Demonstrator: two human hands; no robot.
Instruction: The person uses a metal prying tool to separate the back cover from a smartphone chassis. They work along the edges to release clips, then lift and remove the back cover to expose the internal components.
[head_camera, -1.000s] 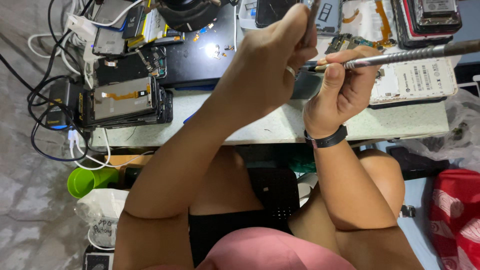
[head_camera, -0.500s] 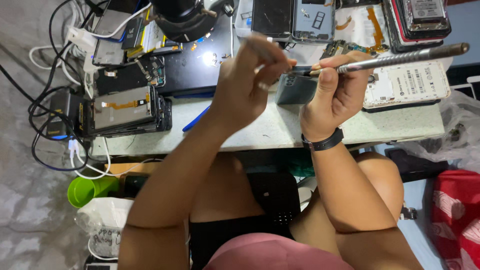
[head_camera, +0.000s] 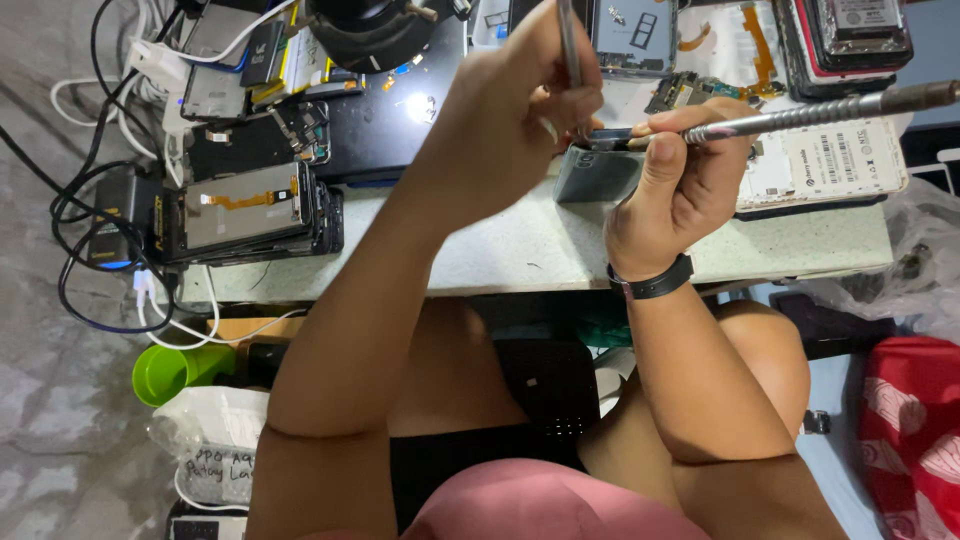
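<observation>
Up at the top centre of the frame, the left hand (head_camera: 520, 120) is pinched tight around a thin grey metal tool (head_camera: 568, 40) that stands nearly upright, tip down. Just right of it, the right hand (head_camera: 675, 185), black band (head_camera: 655, 283) on the wrist, is closed on a long ridged silver metal handle (head_camera: 820, 112) running out to the right edge. Between the two hands sits a small grey-green phone part (head_camera: 598, 175), and both tool tips meet at its top edge; which fingers actually steady it, I cannot tell. All this is over the pale worn workbench (head_camera: 520, 250). To the left lies an opened phone with an orange ribbon cable (head_camera: 245, 205), black cables (head_camera: 75, 200) looping beside it. A bright green plastic cup (head_camera: 175, 370) sits lower left.
</observation>
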